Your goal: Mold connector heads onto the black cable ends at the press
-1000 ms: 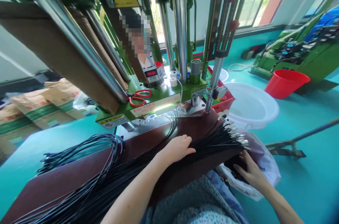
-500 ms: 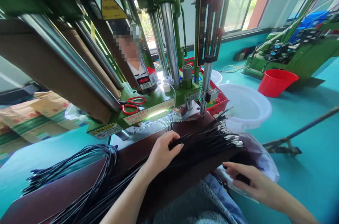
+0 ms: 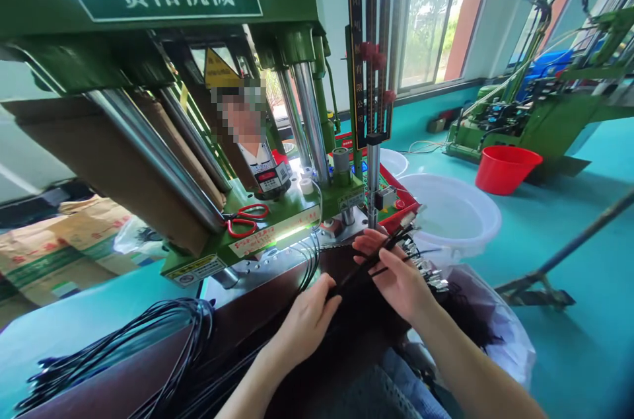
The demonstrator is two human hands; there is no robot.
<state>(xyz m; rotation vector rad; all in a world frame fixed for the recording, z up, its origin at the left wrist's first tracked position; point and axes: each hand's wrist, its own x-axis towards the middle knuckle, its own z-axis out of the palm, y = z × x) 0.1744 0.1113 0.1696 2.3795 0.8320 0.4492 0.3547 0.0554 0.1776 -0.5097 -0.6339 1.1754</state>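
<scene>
Thin black cables run slantwise across the dark brown work surface, their silvery connector ends pointing right. My left hand is closed round part of the bundle, thumb on top. Farther along toward the connectors, my right hand has cables between its thumb and curved fingers. A few ends with a pale tip stick out beyond it. Another looped bundle of black cables hangs over the surface at the left.
Behind the cables stands a green press with steel columns, with red-handled scissors on its plate. A red control box, a white tub, a lined container and a red bucket are at right. A person stands behind the press.
My right hand has moved up and left from beside the lined container to the cables. My left hand stays closed on the bundle. The view has tilted upward.
</scene>
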